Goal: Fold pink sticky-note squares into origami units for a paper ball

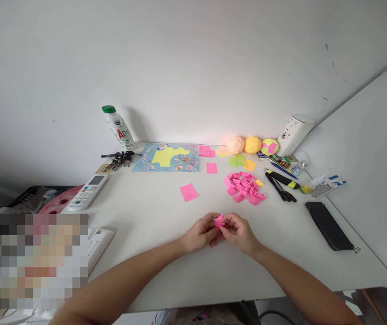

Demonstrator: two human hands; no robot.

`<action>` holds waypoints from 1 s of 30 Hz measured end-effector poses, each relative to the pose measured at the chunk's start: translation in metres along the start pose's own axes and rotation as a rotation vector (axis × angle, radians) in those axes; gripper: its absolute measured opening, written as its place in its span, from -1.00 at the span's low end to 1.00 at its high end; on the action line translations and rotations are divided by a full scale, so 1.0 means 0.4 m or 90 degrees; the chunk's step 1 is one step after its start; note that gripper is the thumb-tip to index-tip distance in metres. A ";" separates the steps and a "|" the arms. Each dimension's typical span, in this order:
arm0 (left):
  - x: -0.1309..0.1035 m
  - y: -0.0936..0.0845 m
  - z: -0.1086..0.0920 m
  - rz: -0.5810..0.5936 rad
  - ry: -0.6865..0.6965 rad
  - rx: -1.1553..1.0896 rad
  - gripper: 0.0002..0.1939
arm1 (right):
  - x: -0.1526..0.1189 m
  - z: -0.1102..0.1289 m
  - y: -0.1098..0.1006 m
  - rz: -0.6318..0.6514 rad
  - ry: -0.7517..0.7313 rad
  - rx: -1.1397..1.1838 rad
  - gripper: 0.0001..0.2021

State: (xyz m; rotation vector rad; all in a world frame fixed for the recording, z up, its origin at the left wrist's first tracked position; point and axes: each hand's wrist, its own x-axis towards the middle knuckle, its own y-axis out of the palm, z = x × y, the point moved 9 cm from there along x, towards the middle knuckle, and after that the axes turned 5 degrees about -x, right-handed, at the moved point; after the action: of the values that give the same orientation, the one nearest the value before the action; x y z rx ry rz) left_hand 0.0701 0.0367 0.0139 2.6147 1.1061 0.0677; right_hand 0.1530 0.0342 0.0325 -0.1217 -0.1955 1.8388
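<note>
A small folded piece of pink paper [219, 221] is pinched between both hands above the front middle of the table. My left hand [200, 232] grips its left side, fingers closed. From the right, my right hand [240, 234] holds the other side between thumb and fingers. Just beyond lies a heap of folded pink paper pieces [244, 186]. A flat pink sticky note [188, 192] rests beyond my left hand, and another pink square [211, 168] lies farther back.
Three paper balls [252, 145] stand along the wall beside a white box [294, 135]. Scissors [282, 187], a cutter [284, 179] and a black pouch [329, 225] lie to the right. At the left are a bottle [120, 129], keys [122, 159] and a remote control [88, 192].
</note>
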 end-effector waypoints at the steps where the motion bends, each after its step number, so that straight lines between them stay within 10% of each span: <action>1: 0.000 0.000 0.003 0.001 0.001 0.003 -0.65 | 0.000 -0.001 -0.001 -0.006 -0.001 -0.008 -0.94; 30: 0.005 -0.017 0.019 0.008 -0.024 -0.026 -0.60 | 0.004 -0.010 -0.030 -0.048 -0.024 -0.089 -0.90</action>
State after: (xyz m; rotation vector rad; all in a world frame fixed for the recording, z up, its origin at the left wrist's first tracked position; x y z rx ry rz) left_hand 0.0680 0.0404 0.0046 2.5767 1.0650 0.0427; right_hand 0.1645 0.0393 0.0308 -0.1759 -0.3510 1.7520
